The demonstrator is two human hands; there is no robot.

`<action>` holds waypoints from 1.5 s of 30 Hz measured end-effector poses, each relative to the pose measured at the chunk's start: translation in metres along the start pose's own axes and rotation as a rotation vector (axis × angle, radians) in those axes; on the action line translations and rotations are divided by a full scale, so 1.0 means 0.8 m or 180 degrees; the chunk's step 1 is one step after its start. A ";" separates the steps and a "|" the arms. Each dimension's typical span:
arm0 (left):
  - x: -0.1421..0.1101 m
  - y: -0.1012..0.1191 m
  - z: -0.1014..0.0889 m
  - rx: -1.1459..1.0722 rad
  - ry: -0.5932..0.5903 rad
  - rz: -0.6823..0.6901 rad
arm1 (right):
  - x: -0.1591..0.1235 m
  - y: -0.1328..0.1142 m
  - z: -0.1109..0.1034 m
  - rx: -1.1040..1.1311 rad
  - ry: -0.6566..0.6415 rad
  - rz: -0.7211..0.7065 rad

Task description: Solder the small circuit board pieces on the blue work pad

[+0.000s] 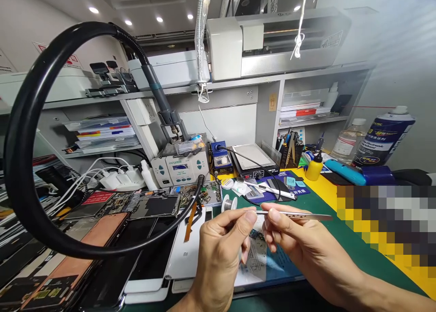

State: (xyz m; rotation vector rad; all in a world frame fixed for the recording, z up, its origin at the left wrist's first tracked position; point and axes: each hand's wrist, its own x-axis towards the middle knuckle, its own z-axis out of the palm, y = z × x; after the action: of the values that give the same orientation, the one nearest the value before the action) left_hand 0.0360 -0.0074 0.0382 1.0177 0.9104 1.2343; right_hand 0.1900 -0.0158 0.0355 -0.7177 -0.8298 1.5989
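My right hand (299, 244) pinches slim steel tweezers (296, 215) beside my left hand (220, 262), whose grip I cannot tell, above a small dark circuit board (257, 235).

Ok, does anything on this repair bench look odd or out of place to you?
Yes: a thick black flexible hose loops in a big arc above the opened phones, oddly blocking part of the view.
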 end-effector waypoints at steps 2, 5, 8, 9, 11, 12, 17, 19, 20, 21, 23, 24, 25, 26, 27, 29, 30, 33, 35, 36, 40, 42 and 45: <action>0.000 0.001 0.000 -0.0012 -0.0007 0.0008 | -0.002 0.000 0.001 -0.0056 -0.0007 0.0028; 0.003 0.004 -0.004 -0.0017 -0.0002 0.0026 | -0.003 -0.003 -0.002 -0.0150 -0.0012 0.0024; 0.008 0.011 -0.011 -0.0066 0.0049 0.0061 | 0.000 -0.017 -0.011 -0.0135 0.0093 -0.0069; 0.009 0.014 -0.014 -0.0082 0.0084 0.0082 | 0.001 -0.023 -0.015 -0.0161 0.0125 -0.0165; 0.011 0.019 -0.020 -0.0051 0.0139 0.0144 | 0.006 -0.036 -0.024 -0.0313 0.0025 -0.0260; 0.012 0.022 -0.022 0.0011 0.0151 0.0179 | 0.009 -0.042 -0.027 -0.0526 -0.0009 -0.0171; 0.012 0.021 -0.024 0.0417 -0.0065 0.0237 | 0.014 -0.045 -0.030 -0.2095 -0.0535 0.0378; 0.009 0.019 -0.022 0.0634 -0.0253 0.0201 | 0.012 -0.039 -0.027 -0.2404 -0.0798 0.0705; 0.008 0.017 -0.021 0.0780 -0.0344 0.0186 | 0.011 -0.035 -0.025 -0.2477 -0.0886 0.0832; 0.008 0.016 -0.020 0.0917 -0.0416 0.0178 | 0.010 -0.032 -0.024 -0.2513 -0.0926 0.0909; 0.008 0.015 -0.020 0.1068 -0.0476 0.0184 | 0.009 -0.027 -0.023 -0.2544 -0.0925 0.0934; 0.008 0.015 -0.020 0.1075 -0.0483 0.0187 | 0.009 -0.026 -0.023 -0.2526 -0.0897 0.0905; 0.009 0.015 -0.020 0.1049 -0.0508 0.0175 | 0.010 -0.025 -0.024 -0.2488 -0.0875 0.0889; 0.009 0.016 -0.020 0.0992 -0.0549 0.0153 | 0.011 -0.025 -0.024 -0.2424 -0.0854 0.0884; 0.010 0.016 -0.020 0.0910 -0.0597 0.0119 | 0.012 -0.025 -0.025 -0.2330 -0.0830 0.0894; 0.011 0.018 -0.020 0.0727 -0.0681 0.0024 | 0.014 -0.026 -0.027 -0.2133 -0.0757 0.0915; 0.011 0.018 -0.020 0.0651 -0.0696 -0.0019 | 0.014 -0.026 -0.027 -0.2052 -0.0734 0.0921; 0.009 0.017 -0.021 0.0660 -0.0633 -0.0066 | 0.013 -0.028 -0.028 -0.1964 -0.0745 0.0955; 0.007 0.015 -0.022 0.0823 -0.0568 -0.0048 | 0.012 -0.028 -0.027 -0.1984 -0.0763 0.1009; 0.007 0.013 -0.023 0.0910 -0.0548 -0.0029 | 0.012 -0.028 -0.027 -0.1981 -0.0750 0.1028; 0.005 0.009 -0.022 0.1122 -0.0483 0.0033 | 0.010 -0.028 -0.025 -0.1913 -0.0715 0.1068; 0.004 0.008 -0.021 0.1196 -0.0417 0.0029 | 0.010 -0.027 -0.024 -0.1918 -0.0761 0.1095; 0.004 0.007 -0.018 0.1275 -0.0333 0.0008 | 0.008 -0.027 -0.022 -0.2047 -0.0768 0.1039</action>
State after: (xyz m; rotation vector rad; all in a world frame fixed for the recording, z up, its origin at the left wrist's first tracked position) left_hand 0.0211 -0.0020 0.0388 1.3858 1.0988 1.0093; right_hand 0.2152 -0.0044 0.0431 -1.1725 -1.4993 1.7344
